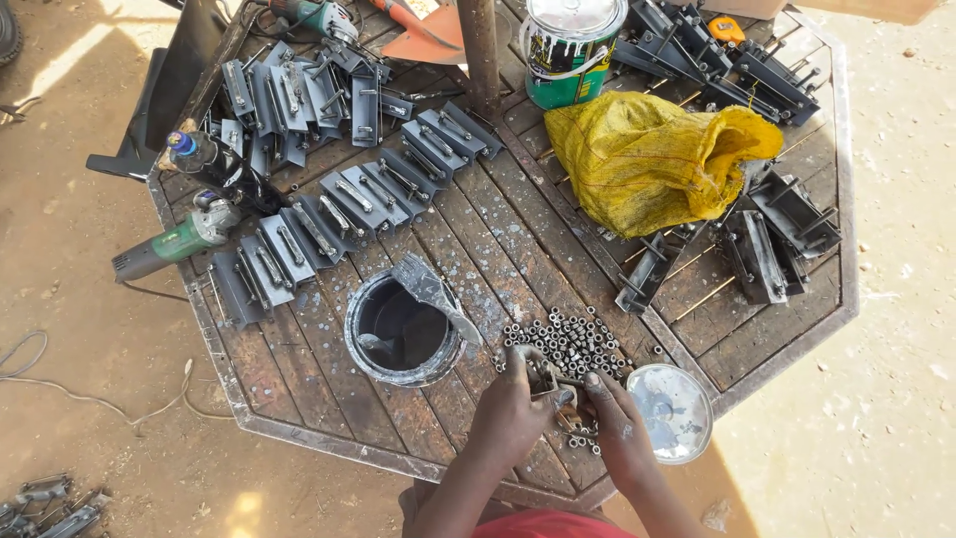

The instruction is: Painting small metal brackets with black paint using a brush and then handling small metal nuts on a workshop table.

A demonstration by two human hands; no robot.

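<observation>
My left hand and my right hand meet at the near edge of a wooden slatted table. Together they hold a small metal latch piece between the fingers. Just beyond the hands lies a pile of small steel nuts. A round tin lid lies right of my right hand. An open paint can with a paint-coated brush across its rim stands left of my left hand.
Rows of grey metal latches lie across the left half, more latches at the right. A yellow sack, a closed paint tin, a green angle grinder and a pole stand around.
</observation>
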